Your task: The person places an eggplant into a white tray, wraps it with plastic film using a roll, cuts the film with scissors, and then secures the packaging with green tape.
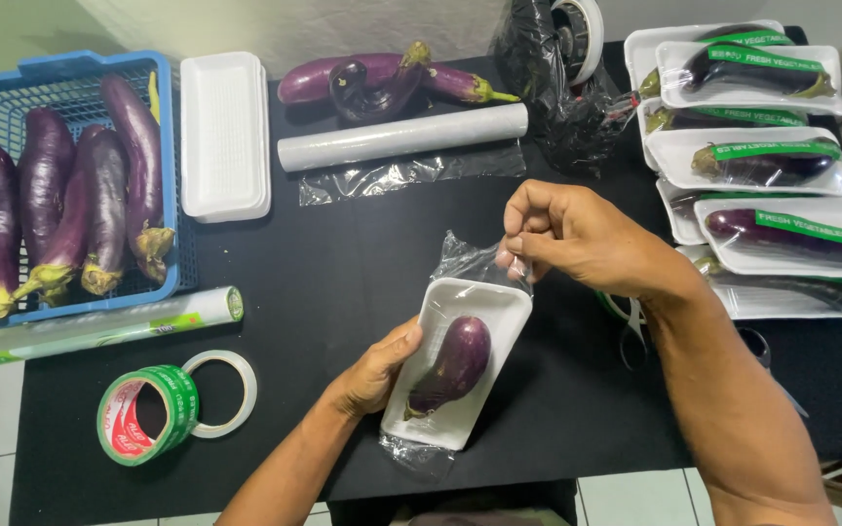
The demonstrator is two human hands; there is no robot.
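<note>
Black table (pixel 343 263) is used for wrapping: tray (pixel 455 362) with eggplant (pixel 452 364) is steadied by the curled left hand (pixel 377 370), while film (pixel 470 261) is pinched taut by the closed right hand (pixel 577 239)

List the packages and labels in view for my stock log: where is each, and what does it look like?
Wrapped eggplant trays: stacked right, white, green label bands.
Tray in hand: centre, white, one purple eggplant, film-covered.
Green tape roll: lower left, red-and-white inner face.
Boxed film roll: left, long, white-green.
</note>
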